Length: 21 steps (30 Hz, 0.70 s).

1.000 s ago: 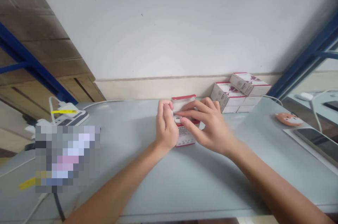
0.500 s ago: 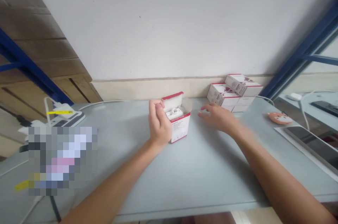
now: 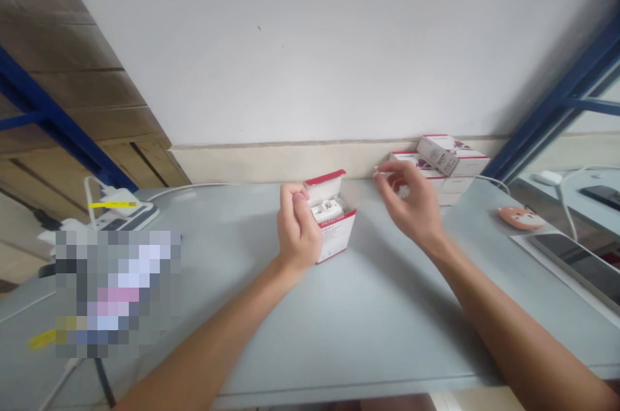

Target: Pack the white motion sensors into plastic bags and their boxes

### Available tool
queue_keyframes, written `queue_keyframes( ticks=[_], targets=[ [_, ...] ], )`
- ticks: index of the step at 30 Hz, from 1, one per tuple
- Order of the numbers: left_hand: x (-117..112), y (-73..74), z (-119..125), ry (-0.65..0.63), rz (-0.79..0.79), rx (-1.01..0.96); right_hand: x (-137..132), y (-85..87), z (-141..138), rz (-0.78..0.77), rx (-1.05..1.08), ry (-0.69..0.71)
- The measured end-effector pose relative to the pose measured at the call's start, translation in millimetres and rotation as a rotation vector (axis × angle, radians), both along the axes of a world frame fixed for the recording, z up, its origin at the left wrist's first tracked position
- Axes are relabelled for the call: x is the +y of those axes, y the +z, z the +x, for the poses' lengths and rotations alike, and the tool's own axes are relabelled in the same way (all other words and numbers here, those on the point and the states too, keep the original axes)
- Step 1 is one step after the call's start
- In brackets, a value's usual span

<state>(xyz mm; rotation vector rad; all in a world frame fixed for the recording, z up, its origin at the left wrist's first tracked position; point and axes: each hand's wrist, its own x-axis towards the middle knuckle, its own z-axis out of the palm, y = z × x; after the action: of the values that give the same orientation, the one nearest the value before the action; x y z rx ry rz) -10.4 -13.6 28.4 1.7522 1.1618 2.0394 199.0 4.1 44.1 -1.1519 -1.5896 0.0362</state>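
Note:
My left hand (image 3: pixel 298 223) is closed round the left side of a small white and red carton (image 3: pixel 336 236) that stands on the table with its top flap up. "DETECTOR" is printed along its front edge. Inside the carton's mouth sits a white plastic part (image 3: pixel 326 209) with round openings, and clear wrapping shows beside it. To the right of the carton, my right hand (image 3: pixel 407 194) is raised above the table, thumb and forefinger pinched together. A tiny white piece (image 3: pixel 376 169) shows at those fingertips; its kind is too small to tell.
Several similar cartons (image 3: pixel 453 156) are stacked against the wall behind my right hand. Farther right lie an orange animal-faced object (image 3: pixel 522 217) and a dark flat device (image 3: pixel 576 269). On the left are a power strip (image 3: pixel 128 217) with cables and a blurred-out patch (image 3: pixel 119 295).
My right hand has lifted from near the tabletop, the white piece at its fingertips. My left hand still holds the carton, and the view has shifted slightly.

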Motion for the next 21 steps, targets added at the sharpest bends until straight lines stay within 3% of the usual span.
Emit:
queue_keyframes(
  ticks=[2, 5, 7, 15, 21],
  targets=[
    [-1, 0.2, 1, -0.007, 0.027, 0.008, -15, 13.8, -10, 0.162, 0.047, 0.041],
    [-1, -0.1, 2, -0.035, 0.080, 0.018, -30, 23.4, -22, 0.267, -0.144, 0.224],
    [-2, -0.2, 2, -0.046, 0.107, 0.029, -32, 23.3, -25, 0.294, -0.276, 0.272],
    [-7, -1.4, 5, -0.088, 0.109, 0.068, -24, 23.2, -10, 0.321, -0.386, 0.282],
    [-7, -2.0, 4, -0.071, 0.087, 0.054, -29, 22.9, -7, 0.160, -0.440, 0.364]
  ],
)
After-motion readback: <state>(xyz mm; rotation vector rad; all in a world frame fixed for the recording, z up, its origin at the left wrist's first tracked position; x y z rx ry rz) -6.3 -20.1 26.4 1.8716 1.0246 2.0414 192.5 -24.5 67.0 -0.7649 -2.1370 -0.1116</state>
